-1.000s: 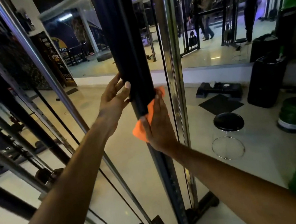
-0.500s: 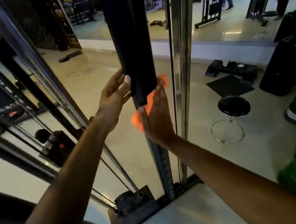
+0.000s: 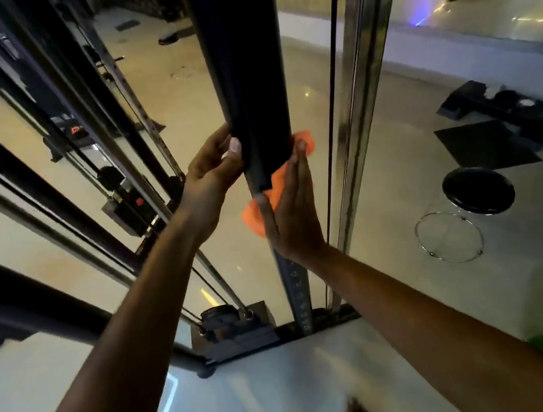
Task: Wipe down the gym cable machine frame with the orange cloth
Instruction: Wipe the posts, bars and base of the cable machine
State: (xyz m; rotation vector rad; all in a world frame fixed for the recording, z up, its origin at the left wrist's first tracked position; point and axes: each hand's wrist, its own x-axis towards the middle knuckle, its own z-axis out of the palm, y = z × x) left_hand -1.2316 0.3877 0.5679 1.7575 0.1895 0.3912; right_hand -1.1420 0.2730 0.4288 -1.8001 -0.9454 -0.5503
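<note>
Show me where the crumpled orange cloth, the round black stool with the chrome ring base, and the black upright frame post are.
orange cloth (image 3: 253,216): head view, lower corner left of the palm.
black stool (image 3: 478,190): head view, seat top.
black frame post (image 3: 245,71): head view, front face above the hands.

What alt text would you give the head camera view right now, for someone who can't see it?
Seen from above, the right hand presses an orange cloth flat against the side of a black upright post of a gym cable machine, while the left hand steadies the post's other side. A chrome bar stands just right of it, and a black stool sits on the shiny floor.
</note>
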